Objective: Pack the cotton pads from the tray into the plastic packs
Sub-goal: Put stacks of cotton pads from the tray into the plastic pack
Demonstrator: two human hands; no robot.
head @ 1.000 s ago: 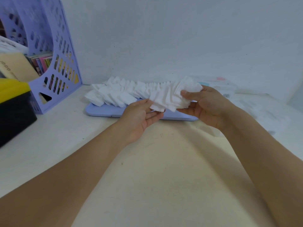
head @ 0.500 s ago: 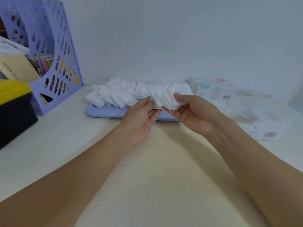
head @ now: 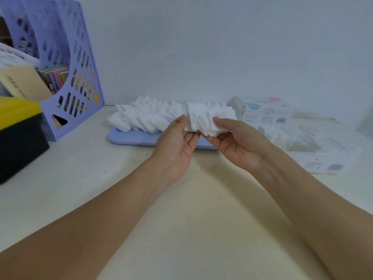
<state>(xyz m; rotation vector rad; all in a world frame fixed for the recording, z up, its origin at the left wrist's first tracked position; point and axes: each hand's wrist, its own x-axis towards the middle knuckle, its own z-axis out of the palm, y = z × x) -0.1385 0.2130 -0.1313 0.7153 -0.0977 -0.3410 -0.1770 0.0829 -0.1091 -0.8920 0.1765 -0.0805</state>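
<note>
Cream worktop (head: 101,178) against a pale wall.
I see both hands pinching one cotton pad bunch (head: 210,122): left hand (head: 177,146), right hand (head: 240,144), tray (head: 129,136) just beyond.

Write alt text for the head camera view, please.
Two hands hold a bunch of white cotton pads above a blue tray of more pads: left hand, right hand. Plastic packs lie to the right.

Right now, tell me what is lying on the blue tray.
On the blue tray lies a fanned row of white cotton pads. The left hand and right hand hold a bunch at its right end, hiding the tray there.
</note>
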